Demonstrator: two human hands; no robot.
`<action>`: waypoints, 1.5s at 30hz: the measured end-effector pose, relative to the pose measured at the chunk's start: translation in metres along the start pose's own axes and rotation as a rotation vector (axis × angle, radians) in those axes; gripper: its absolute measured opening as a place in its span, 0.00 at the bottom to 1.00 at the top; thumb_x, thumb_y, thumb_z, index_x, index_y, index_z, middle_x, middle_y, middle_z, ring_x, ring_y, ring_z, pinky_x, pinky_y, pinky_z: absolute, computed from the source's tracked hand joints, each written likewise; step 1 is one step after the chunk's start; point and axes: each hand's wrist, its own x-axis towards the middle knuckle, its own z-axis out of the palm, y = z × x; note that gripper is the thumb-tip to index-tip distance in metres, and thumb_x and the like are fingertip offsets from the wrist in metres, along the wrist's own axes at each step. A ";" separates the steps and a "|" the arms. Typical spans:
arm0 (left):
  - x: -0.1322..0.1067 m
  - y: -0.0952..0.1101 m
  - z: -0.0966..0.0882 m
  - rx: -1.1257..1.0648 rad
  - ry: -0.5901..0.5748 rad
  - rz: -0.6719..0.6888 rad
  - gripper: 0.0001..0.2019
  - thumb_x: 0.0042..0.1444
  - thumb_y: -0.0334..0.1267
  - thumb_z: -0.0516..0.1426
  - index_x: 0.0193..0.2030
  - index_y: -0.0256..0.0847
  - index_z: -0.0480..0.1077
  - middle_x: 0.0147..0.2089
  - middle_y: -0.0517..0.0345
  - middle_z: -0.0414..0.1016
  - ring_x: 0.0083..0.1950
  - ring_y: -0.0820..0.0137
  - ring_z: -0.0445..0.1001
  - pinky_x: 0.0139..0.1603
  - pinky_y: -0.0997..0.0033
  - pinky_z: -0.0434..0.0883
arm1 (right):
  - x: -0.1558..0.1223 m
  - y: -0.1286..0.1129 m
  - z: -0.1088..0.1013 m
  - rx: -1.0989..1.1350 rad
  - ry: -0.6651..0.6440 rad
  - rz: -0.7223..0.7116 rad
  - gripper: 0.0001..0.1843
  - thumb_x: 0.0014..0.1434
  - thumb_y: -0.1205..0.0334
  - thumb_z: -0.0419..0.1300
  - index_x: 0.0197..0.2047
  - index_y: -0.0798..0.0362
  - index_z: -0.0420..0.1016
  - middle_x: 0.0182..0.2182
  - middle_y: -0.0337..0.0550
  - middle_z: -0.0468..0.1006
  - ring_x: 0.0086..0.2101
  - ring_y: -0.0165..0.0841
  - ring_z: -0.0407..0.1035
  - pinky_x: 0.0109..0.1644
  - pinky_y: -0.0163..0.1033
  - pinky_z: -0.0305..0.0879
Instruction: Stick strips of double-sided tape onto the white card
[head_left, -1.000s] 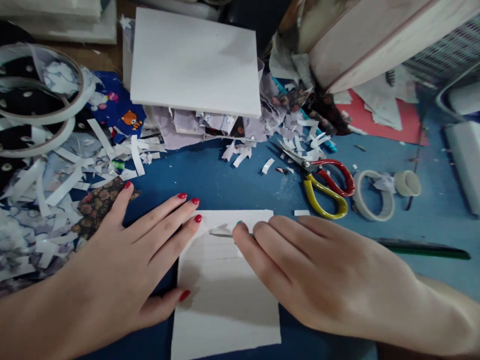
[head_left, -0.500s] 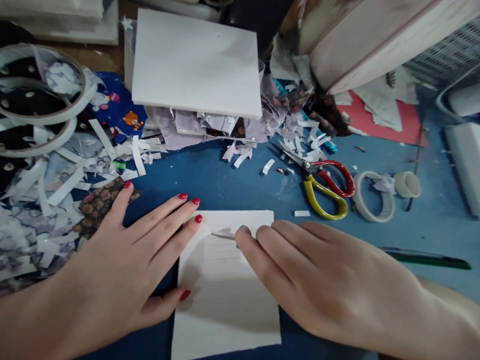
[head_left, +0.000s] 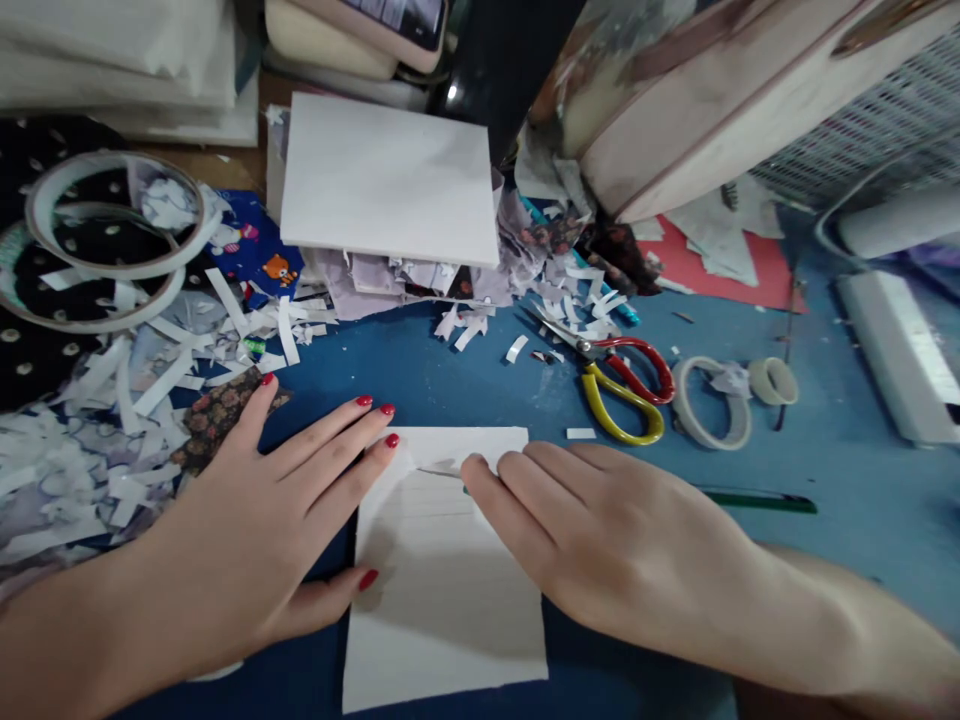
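A white sheet (head_left: 450,610) lies flat on the blue mat (head_left: 420,365) near the front edge. My left hand (head_left: 255,530) lies spread on its left edge, fingers stretched out, red nails showing, thumb pressing the paper. My right hand (head_left: 600,540) rests on the sheet's upper right part, fingers together and pressed down on a thin blade or tool (head_left: 442,470) whose tip pokes out to the left. Faint parallel lines cross the sheet below that tip.
Red-and-yellow scissors (head_left: 622,385) lie right of centre, beside two tape rolls (head_left: 709,405). A white board (head_left: 390,180) tops a heap of paper scraps at the back. Shredded strips (head_left: 112,400) and large tape rings (head_left: 112,215) crowd the left. A green pen (head_left: 757,500) lies right.
The view has tilted up and shifted, showing more of the back of the desk. Both hands stay on the sheet; the right hand edged slightly left.
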 end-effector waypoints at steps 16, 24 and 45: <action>-0.005 -0.002 0.000 0.085 0.020 0.037 0.28 0.67 0.50 0.50 0.67 0.35 0.63 0.70 0.44 0.63 0.70 0.54 0.63 0.75 0.42 0.29 | 0.003 -0.001 0.010 0.037 0.139 0.054 0.09 0.63 0.74 0.54 0.42 0.63 0.76 0.24 0.42 0.73 0.24 0.31 0.65 0.26 0.39 0.55; 0.008 -0.017 -0.006 0.219 0.052 0.019 0.29 0.68 0.49 0.47 0.68 0.30 0.63 0.71 0.40 0.62 0.71 0.49 0.60 0.74 0.41 0.26 | 0.013 0.024 0.042 0.075 0.310 0.088 0.13 0.68 0.74 0.49 0.39 0.58 0.74 0.24 0.38 0.71 0.25 0.30 0.62 0.27 0.38 0.53; 0.028 -0.035 0.006 0.243 -0.060 -0.011 0.38 0.70 0.58 0.39 0.72 0.24 0.53 0.74 0.35 0.55 0.74 0.50 0.55 0.71 0.51 0.54 | 0.019 0.026 0.055 0.044 0.306 0.191 0.13 0.66 0.73 0.50 0.33 0.56 0.73 0.22 0.38 0.69 0.24 0.30 0.61 0.27 0.38 0.48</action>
